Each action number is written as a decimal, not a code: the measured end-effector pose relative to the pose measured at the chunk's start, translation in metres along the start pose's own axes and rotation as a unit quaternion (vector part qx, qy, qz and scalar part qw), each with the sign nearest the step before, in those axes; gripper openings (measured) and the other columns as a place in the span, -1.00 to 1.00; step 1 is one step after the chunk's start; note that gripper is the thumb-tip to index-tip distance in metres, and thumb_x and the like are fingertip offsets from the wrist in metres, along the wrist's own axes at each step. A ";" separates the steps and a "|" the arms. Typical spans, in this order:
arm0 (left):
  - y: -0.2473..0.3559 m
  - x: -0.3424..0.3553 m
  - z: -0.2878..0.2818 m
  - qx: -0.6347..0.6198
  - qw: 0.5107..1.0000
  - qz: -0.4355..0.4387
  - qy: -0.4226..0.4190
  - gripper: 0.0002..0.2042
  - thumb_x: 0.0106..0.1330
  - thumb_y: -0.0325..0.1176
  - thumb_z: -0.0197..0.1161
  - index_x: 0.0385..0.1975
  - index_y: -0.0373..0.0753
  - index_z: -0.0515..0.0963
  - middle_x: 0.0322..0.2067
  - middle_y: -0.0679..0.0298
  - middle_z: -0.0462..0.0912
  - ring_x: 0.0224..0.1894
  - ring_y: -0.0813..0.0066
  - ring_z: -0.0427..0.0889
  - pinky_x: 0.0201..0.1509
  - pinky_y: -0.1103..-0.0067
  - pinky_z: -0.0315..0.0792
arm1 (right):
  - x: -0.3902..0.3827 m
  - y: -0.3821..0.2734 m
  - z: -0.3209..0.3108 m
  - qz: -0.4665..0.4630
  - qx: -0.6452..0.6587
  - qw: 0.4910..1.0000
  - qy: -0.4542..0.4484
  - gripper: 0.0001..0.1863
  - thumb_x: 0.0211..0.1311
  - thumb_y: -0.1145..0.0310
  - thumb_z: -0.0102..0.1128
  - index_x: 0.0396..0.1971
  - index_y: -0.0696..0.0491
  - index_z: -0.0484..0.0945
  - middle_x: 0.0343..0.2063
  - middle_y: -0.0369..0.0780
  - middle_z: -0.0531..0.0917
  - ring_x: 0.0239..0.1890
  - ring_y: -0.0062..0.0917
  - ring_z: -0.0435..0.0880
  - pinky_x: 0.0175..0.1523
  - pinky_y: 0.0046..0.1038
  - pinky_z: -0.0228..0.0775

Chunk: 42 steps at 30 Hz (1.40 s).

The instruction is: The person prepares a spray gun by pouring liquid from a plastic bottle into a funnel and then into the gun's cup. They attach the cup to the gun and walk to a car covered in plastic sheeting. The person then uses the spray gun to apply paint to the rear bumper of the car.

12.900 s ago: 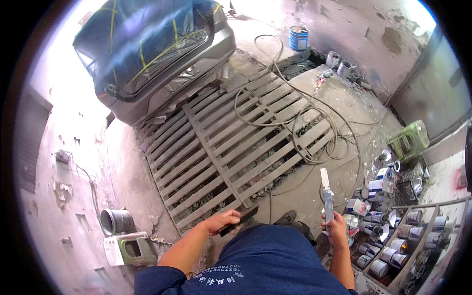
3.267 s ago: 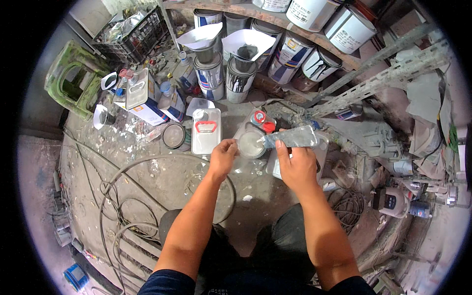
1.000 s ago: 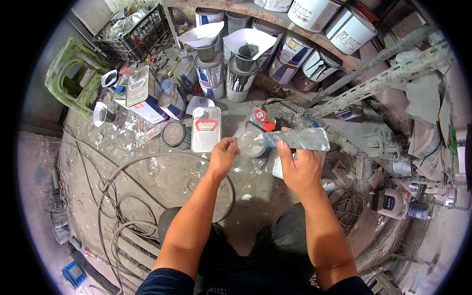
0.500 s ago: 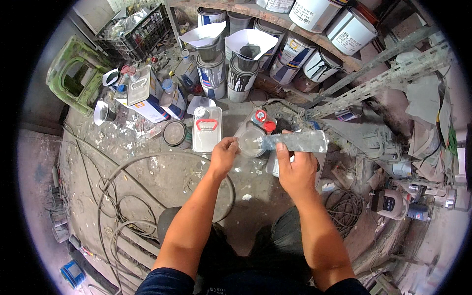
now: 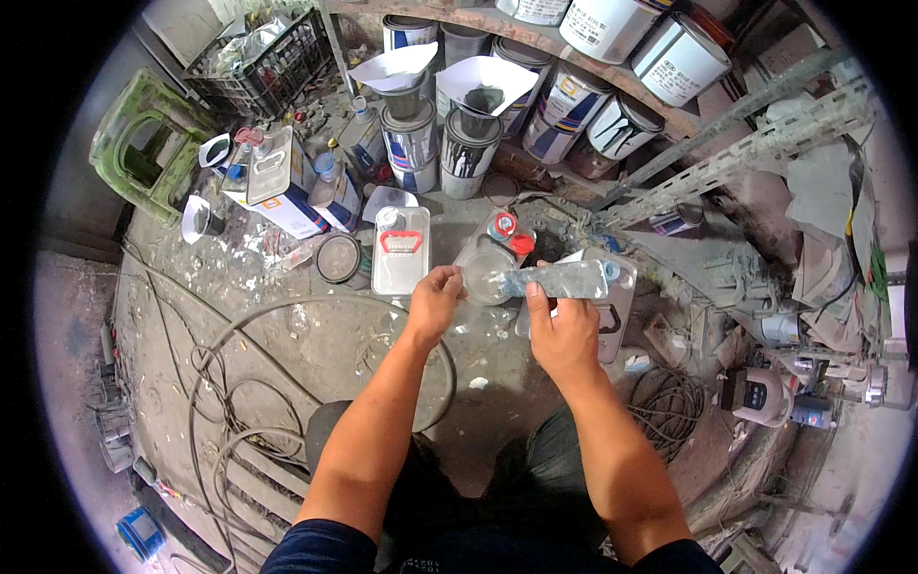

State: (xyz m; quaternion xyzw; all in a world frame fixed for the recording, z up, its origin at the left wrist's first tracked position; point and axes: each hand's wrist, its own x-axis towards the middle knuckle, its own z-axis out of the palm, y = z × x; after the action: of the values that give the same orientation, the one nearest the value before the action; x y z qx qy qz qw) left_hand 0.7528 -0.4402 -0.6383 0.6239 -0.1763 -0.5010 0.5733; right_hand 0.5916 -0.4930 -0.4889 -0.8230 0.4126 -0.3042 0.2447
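My left hand (image 5: 436, 298) pinches the left rim of a clear, round plastic cup (image 5: 488, 275), its fingertips closed there. In my right hand (image 5: 566, 330) is a flat translucent strip (image 5: 569, 280) with bluish-grey smears, gripped between the thumb on top and the curled fingers below. The strip lies nearly level, its left end over or inside the cup's mouth; which of the two I cannot tell. Just beyond the cup is a metal can with red caps (image 5: 522, 245). Another metal can (image 5: 620, 311), with a dark handle, stands partly hidden behind my right hand.
A metal can with a red handle (image 5: 402, 251) stands left of the cup, beside a round lidded tin (image 5: 339, 258). Paint cans (image 5: 469, 158), some topped with paper-lined cups, line the shelf. A hose (image 5: 225, 335) loops across the floor at left. Coiled cable (image 5: 669, 411) lies at right.
The strip and my right hand have shifted left, and more of the metal can behind them shows. My left hand stays on the cup's rim.
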 end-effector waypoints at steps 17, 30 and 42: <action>-0.009 0.005 -0.003 0.001 1.000 0.018 0.004 -0.76 0.31 -0.35 0.06 -0.14 -0.37 0.46 -0.47 0.32 0.53 -0.43 0.62 0.45 -0.32 0.67 0.35 | -0.001 0.009 0.002 0.028 -0.011 1.000 -0.008 -0.74 0.20 0.34 0.08 -0.19 0.18 0.50 -0.21 -0.03 0.60 -0.18 -0.10 0.55 -0.07 -0.23 0.35; -0.004 0.004 -0.002 -0.009 1.000 0.005 -0.001 -0.78 0.31 -0.38 0.05 -0.14 -0.37 0.46 -0.46 0.32 0.52 -0.42 0.62 0.45 -0.31 0.67 0.35 | 0.016 0.003 -0.013 -0.020 -0.013 1.000 -0.020 -0.73 0.20 0.33 0.08 -0.19 0.19 0.50 -0.23 -0.05 0.61 -0.19 -0.11 0.55 -0.07 -0.24 0.34; -0.003 0.004 -0.003 0.005 1.000 -0.001 0.006 -0.77 0.30 -0.36 0.06 -0.15 -0.36 0.46 -0.48 0.33 0.53 -0.42 0.63 0.45 -0.31 0.69 0.33 | 0.006 -0.007 -0.024 0.022 0.012 0.994 0.104 -0.72 0.20 0.32 0.10 -0.17 0.19 0.51 -0.27 -0.03 0.60 -0.21 -0.14 0.57 -0.08 -0.24 0.36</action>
State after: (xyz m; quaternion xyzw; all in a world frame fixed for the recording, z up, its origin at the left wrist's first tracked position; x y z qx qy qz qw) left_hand 0.7559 -0.4405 -0.6434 0.6302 -0.1747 -0.4967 0.5706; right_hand 0.5812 -0.4975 -0.4656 -0.7749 0.4498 -0.3874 0.2172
